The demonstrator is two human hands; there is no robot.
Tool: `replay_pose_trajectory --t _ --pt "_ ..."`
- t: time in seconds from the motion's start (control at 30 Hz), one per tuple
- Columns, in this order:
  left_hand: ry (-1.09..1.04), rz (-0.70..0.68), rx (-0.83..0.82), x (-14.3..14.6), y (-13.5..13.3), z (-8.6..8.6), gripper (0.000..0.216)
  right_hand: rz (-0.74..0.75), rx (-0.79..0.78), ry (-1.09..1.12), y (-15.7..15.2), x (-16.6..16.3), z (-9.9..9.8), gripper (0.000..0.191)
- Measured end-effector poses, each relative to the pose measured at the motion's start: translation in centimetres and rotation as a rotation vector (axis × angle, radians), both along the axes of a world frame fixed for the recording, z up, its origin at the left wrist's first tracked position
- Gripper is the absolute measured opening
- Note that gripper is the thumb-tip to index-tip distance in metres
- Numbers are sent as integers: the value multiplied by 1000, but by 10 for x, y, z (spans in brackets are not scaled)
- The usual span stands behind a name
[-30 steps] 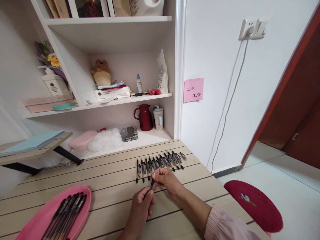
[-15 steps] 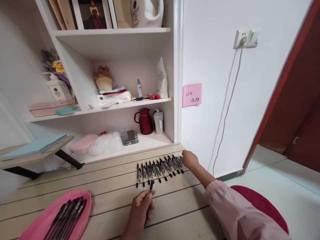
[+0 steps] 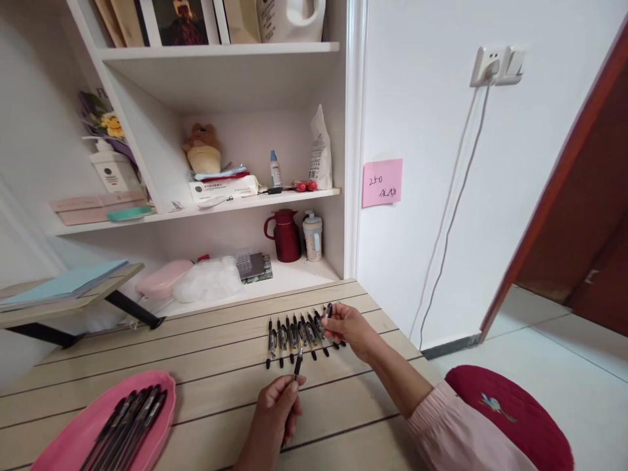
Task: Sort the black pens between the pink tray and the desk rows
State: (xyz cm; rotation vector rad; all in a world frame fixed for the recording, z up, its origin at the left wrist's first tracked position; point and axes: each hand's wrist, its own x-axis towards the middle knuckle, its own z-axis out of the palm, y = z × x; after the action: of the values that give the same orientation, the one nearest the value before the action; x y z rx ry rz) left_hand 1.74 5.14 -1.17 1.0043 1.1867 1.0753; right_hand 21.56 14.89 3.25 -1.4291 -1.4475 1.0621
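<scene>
My left hand point(image 3: 275, 409) is closed round a black pen point(image 3: 297, 365), its tip sticking up past my fingers over the wooden table point(image 3: 216, 366). Just beyond it lies a row of several black pen caps point(image 3: 294, 330), side by side. My right hand point(image 3: 346, 327) hovers over the right end of that row and pinches one pen cap point(image 3: 328, 309) lifted off the table. At the near left a pink tray point(image 3: 69, 432) holds several black pens point(image 3: 130, 422).
White shelves behind the table carry a red jug point(image 3: 284, 235), a cup point(image 3: 312, 237), a pink case point(image 3: 161, 278) and a plastic bag point(image 3: 209, 278). A small side table with a blue folder point(image 3: 63, 281) stands left. A red cushion point(image 3: 505, 412) lies on the floor at right.
My right hand went out to the far right end of the cap row, then came back toward the middle holding a cap. My left hand with the pen stayed put.
</scene>
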Motion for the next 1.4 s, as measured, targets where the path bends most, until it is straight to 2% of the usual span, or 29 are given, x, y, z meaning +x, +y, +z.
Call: replay_pose_trajectory --t 0.03,0.1,0.2,0.33,0.57,0.8,1.0,1.1,1.17,1.27,1.33,1.4 --pt "4 -1 -1 1 -2 3 50 76 9 208 -6 -11 2 18" --pt "19 -3 0 1 -4 8 47 142 19 483 -16 -30 6 27" --pt "34 1 5 2 -7 13 45 152 18 619 -25 -45 10 34" --pt "41 0 -10 1 -7 12 43 214 -2 582 -28 -49 10 32" --pt "69 -37 9 -2 -5 7 39 333 -106 408 -37 -62 -2 25" --pt "79 -57 22 -2 -7 7 34 438 -249 416 -47 -64 -4 21" --pt "94 -13 67 0 -8 1 33 454 -199 354 -46 -63 -12 16" --pt "117 -17 85 2 -7 0 34 486 -176 311 -48 -62 -11 20" --pt "134 -4 121 1 -7 6 36 502 -154 305 -50 -59 -5 26" --pt "195 72 206 -13 -8 27 44 479 -106 306 -53 -52 10 33" --pt "336 176 285 -35 -10 47 46 467 -78 289 -52 -44 20 35" --pt "573 321 376 -67 -14 65 43 429 -53 263 -48 -35 28 35"
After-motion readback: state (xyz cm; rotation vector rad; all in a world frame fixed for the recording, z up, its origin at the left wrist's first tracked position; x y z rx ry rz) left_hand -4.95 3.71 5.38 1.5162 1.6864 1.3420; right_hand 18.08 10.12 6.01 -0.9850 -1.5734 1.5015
